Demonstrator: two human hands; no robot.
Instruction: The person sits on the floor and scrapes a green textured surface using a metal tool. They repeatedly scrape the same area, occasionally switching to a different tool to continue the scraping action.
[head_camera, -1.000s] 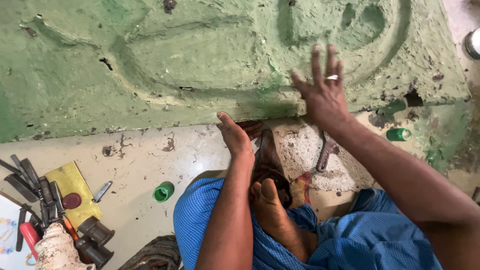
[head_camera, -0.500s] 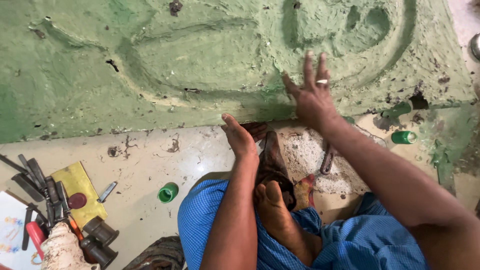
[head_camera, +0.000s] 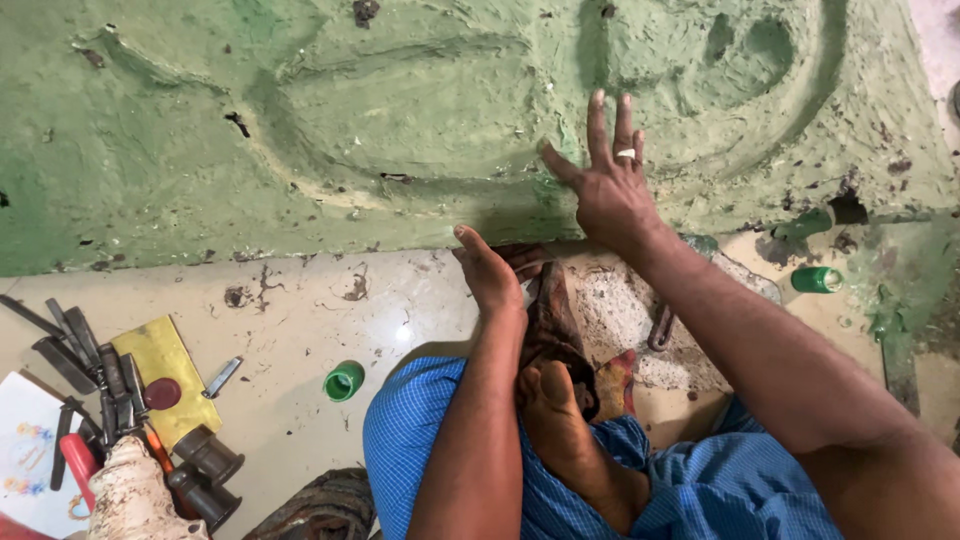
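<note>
**Hands on the green moulded slab**

Your right hand lies flat on the green slab, fingers spread wide and holding nothing, a ring on one of them. It rests just beside the curved groove that runs across the relief. Your left hand sits at the slab's lower edge, where it meets the floor; its fingers look curled under the rim, though the view there is too shadowed to say whether they grip anything.

By the look of it, the slab's surface is largely shaped: the raised outlines and hollows are formed and coated green. Rough patches, dark pits and chipped spots remain along the bottom edge, so finishing there seems left to do.

A small green cap lies on the floor near your knee, and another green cap lies to your right. A cluster of metal tools rests beside a yellow card at your left, untouched.
</note>
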